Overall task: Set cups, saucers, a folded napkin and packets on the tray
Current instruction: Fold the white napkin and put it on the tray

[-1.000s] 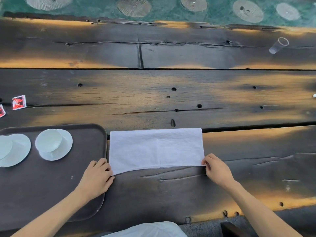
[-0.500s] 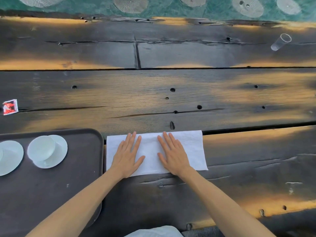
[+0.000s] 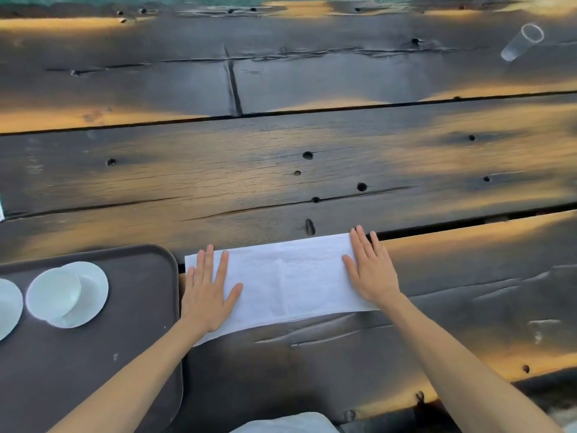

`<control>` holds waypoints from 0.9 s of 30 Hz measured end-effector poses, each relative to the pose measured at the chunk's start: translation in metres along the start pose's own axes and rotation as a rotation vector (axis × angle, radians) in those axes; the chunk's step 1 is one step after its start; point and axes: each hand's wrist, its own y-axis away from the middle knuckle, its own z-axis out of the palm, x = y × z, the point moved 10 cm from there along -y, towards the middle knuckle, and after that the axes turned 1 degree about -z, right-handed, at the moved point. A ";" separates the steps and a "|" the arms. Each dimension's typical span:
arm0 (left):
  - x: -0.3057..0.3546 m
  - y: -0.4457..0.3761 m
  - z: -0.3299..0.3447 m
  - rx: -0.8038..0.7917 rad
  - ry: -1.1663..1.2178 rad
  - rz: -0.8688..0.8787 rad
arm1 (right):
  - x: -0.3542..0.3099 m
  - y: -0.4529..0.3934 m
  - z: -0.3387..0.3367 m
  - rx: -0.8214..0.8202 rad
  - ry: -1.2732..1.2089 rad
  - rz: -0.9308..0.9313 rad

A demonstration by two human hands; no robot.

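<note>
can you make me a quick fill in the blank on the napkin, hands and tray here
1. Both hands, left hand and right hand, press flat on the white ____.
2. The napkin lies on the wooden table, to the ____ of the tray.
3. The cup sits on a ____.

Missing words: napkin; right; saucer

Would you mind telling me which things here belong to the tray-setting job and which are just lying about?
Job:
- white folded napkin, under left hand and right hand
- dark brown plastic tray
- white cup on white round saucer
- second white saucer

Lying about:
- clear plastic cup, tipped over on dark wooden table
</note>
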 end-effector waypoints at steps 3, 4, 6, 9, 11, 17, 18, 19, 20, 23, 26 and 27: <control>0.003 0.001 -0.001 0.008 0.023 -0.008 | 0.005 0.005 -0.013 0.055 -0.208 0.137; 0.005 0.003 -0.003 0.012 0.036 -0.008 | 0.006 0.007 -0.016 0.074 -0.268 0.180; 0.010 0.006 -0.006 0.022 0.066 -0.012 | 0.006 0.012 -0.020 0.086 -0.361 0.254; 0.024 0.012 -0.009 0.027 0.095 0.017 | 0.013 0.020 -0.016 0.031 -0.400 0.405; 0.035 0.019 -0.006 0.013 0.107 0.059 | 0.023 0.028 -0.011 -0.031 -0.426 0.510; 0.042 0.036 0.001 -0.023 0.135 0.070 | 0.041 0.042 0.002 -0.196 -0.544 0.593; 0.041 0.037 0.001 -0.030 0.128 0.071 | 0.042 0.044 0.004 -0.219 -0.572 0.608; 0.040 0.038 0.001 -0.039 0.118 0.073 | 0.043 0.046 0.007 -0.234 -0.611 0.625; 0.039 0.040 0.000 -0.044 0.117 0.075 | 0.043 0.048 0.009 -0.238 -0.643 0.641; 0.035 0.045 -0.006 -0.053 0.146 0.076 | 0.039 0.052 0.008 -0.179 -0.700 0.655; 0.029 0.052 -0.009 -0.074 0.178 0.064 | 0.032 0.055 0.002 -0.089 -0.748 0.629; 0.027 0.054 -0.010 -0.081 0.191 0.056 | 0.029 0.057 0.000 -0.067 -0.778 0.628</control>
